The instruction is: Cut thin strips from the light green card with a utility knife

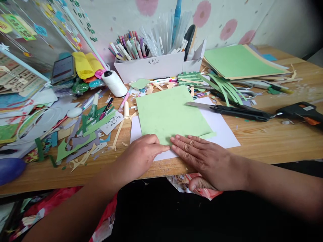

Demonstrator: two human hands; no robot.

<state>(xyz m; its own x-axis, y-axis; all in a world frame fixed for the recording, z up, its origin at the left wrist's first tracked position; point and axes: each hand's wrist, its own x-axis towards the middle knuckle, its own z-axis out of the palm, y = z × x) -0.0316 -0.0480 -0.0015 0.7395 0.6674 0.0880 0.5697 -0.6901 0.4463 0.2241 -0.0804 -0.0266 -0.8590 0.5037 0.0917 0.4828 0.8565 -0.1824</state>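
Observation:
A sheet of light green paper (pixel 169 111) lies over a white sheet (pixel 224 129) at the table's front edge. Along the green sheet's near side, its edge appears folded over, with a narrow flap showing at the right corner. My left hand (pixel 141 153) is closed at the near left corner, its fingers curled and pressed on the paper edge. Flat beside it, my right hand (pixel 204 158) lays its outstretched fingers across the near edge, thumb hanging below the tabletop. A black utility knife (pixel 234 111) with its blade out rests to the right, the blade tip over the green paper.
Paper scraps (pixel 80 141) litter the left side. Behind stand a white box of pens (pixel 151 65) and a white thread spool (pixel 114 84). A stack of green and tan paper (pixel 242 60) lies at the back right, a hot glue gun (pixel 302 112) at the right edge.

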